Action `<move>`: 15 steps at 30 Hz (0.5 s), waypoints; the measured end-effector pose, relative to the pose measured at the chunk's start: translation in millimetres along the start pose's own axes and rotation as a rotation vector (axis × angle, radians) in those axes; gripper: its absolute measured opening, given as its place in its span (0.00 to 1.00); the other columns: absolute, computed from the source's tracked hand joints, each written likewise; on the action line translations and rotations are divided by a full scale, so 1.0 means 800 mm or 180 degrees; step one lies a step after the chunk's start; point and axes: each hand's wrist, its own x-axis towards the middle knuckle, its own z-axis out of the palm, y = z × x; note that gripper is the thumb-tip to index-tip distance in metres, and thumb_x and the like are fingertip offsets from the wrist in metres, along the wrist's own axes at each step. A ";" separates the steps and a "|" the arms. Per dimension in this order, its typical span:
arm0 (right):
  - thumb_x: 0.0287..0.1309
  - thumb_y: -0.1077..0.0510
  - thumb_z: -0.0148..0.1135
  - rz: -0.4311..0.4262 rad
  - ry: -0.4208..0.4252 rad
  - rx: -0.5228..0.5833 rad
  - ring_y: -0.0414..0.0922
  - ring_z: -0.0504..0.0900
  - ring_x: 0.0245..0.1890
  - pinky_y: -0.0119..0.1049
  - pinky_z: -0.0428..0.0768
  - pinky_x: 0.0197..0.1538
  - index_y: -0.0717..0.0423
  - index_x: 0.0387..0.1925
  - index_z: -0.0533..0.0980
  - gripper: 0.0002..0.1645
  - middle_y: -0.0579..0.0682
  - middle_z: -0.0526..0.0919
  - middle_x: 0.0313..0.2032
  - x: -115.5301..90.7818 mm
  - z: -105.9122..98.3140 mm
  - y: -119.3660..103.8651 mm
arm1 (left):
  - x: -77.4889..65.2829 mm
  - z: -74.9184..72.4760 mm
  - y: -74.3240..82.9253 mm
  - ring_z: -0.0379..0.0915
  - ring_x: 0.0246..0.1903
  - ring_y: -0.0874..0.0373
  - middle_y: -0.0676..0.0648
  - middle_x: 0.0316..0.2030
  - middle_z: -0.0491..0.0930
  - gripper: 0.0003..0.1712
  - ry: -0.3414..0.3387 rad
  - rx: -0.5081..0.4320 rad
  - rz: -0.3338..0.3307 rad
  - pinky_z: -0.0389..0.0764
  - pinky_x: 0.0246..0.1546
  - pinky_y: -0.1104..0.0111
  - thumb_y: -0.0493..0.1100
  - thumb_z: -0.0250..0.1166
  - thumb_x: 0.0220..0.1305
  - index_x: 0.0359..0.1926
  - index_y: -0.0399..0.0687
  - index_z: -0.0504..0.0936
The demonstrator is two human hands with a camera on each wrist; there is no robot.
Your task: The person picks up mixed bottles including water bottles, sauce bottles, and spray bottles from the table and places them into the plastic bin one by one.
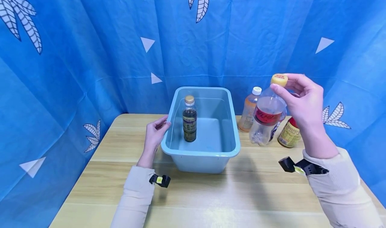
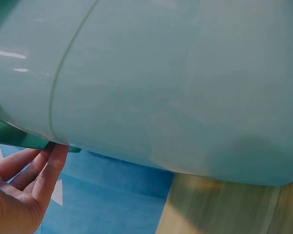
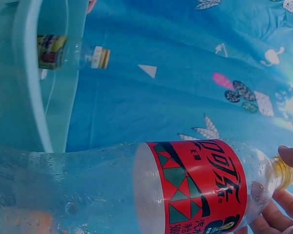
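Note:
My right hand [image 1: 306,95] pinches the yellow cap of a clear soda bottle [image 1: 266,117] with a red label. Its lower end hangs near the table, to the right of a blue plastic basin [image 1: 200,161]; contact with the table cannot be told. In the right wrist view the soda bottle [image 3: 200,185] looks transparent, with droplets inside. My left hand [image 1: 155,134] grips the basin's left rim. The left wrist view shows the left hand's fingers [image 2: 51,170] against the rim's underside. Inside the basin, a dark-liquid bottle [image 1: 189,122] with a tan cap stands upright near the left wall.
Right of the basin stands a clear bottle [image 1: 248,110] with an orange label and white cap. A red-capped jar [image 1: 289,134] with a yellow label stands farther right, partly behind my right wrist. Blue patterned curtain [image 1: 193,47] hangs behind the wooden table [image 1: 120,174].

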 end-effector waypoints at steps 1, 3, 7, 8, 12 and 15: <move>0.44 0.62 0.67 -0.0022 -0.0013 0.0002 0.41 0.78 0.36 0.22 0.74 0.38 0.58 0.42 0.78 0.18 0.44 0.81 0.35 0.001 0.001 -0.003 | 0.000 0.000 0.000 0.73 0.45 0.50 0.40 0.47 0.75 0.22 0.0002 -0.0003 0.0000 0.73 0.47 0.64 0.40 0.59 0.59 0.55 0.41 0.73; 0.44 0.62 0.67 -0.0049 -0.0044 0.0024 0.41 0.78 0.37 0.22 0.74 0.38 0.58 0.42 0.78 0.18 0.44 0.82 0.35 0.003 0.003 -0.008 | 0.000 0.000 0.000 0.73 0.45 0.50 0.39 0.47 0.75 0.22 0.0000 -0.0012 0.0004 0.73 0.47 0.64 0.40 0.59 0.59 0.55 0.40 0.72; 0.44 0.63 0.67 -0.0141 -0.0072 0.0079 0.41 0.78 0.37 0.23 0.74 0.38 0.58 0.42 0.78 0.18 0.44 0.82 0.35 0.007 0.008 -0.018 | 0.000 0.000 0.000 0.73 0.45 0.50 0.39 0.47 0.75 0.22 -0.0008 -0.0029 -0.0008 0.73 0.47 0.64 0.40 0.59 0.59 0.55 0.40 0.72; 0.44 0.63 0.67 -0.0168 -0.0074 0.0096 0.42 0.78 0.37 0.23 0.74 0.38 0.58 0.42 0.78 0.18 0.44 0.82 0.35 0.007 0.009 -0.021 | 0.000 0.000 0.000 0.73 0.45 0.50 0.39 0.47 0.75 0.22 -0.0009 -0.0031 -0.0012 0.73 0.47 0.64 0.40 0.59 0.59 0.55 0.40 0.72; 0.43 0.64 0.67 -0.0255 -0.0091 0.0294 0.43 0.78 0.36 0.24 0.75 0.37 0.60 0.41 0.79 0.18 0.46 0.82 0.35 0.011 0.014 -0.031 | 0.000 0.000 0.000 0.73 0.45 0.50 0.40 0.47 0.75 0.22 -0.0004 -0.0033 -0.0020 0.73 0.47 0.64 0.40 0.59 0.59 0.55 0.40 0.72; 0.42 0.64 0.68 -0.0288 -0.0116 0.0446 0.43 0.78 0.36 0.24 0.75 0.36 0.61 0.40 0.79 0.18 0.47 0.82 0.34 0.013 0.018 -0.037 | 0.000 0.000 0.000 0.73 0.45 0.50 0.39 0.47 0.75 0.22 -0.0003 -0.0039 -0.0008 0.73 0.47 0.64 0.40 0.59 0.59 0.55 0.40 0.72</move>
